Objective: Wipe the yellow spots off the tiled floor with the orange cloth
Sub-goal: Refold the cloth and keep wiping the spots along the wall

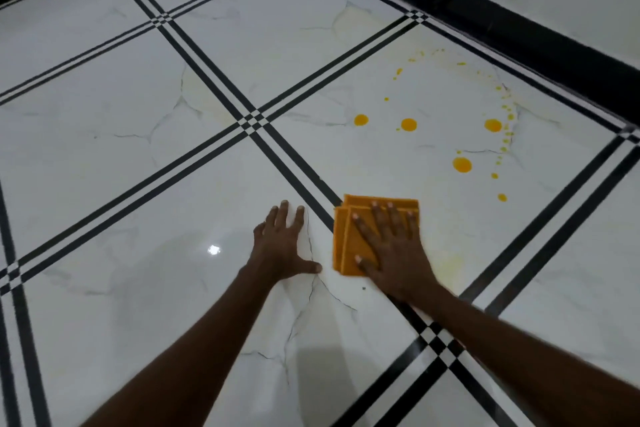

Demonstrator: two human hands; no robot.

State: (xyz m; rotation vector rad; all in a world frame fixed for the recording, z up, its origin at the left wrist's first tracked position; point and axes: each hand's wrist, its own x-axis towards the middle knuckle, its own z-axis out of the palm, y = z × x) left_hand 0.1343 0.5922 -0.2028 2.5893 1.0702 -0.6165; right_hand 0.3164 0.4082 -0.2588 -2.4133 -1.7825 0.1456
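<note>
On floor [207, 166], near your knees: cloth [349, 236] folded flat, touching black grout stripe, spots [408, 124] ahead and to right, well apart from it. Right hand [391, 246] spread, palm pressing cloth down; left hand [282, 246] spread flat on bare tile, bracing. Cloth looks light, soft, limp; likely slides easily on glossy tile, so keep palm pressure on centre. Long axis runs away from you, layered fold edges to left.

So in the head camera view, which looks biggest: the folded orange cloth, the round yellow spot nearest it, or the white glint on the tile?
1. Folded orange cloth, largest by far.
2. Round yellow spot.
3. White glint, only slightly smaller than the spot; that pair is close.
</note>
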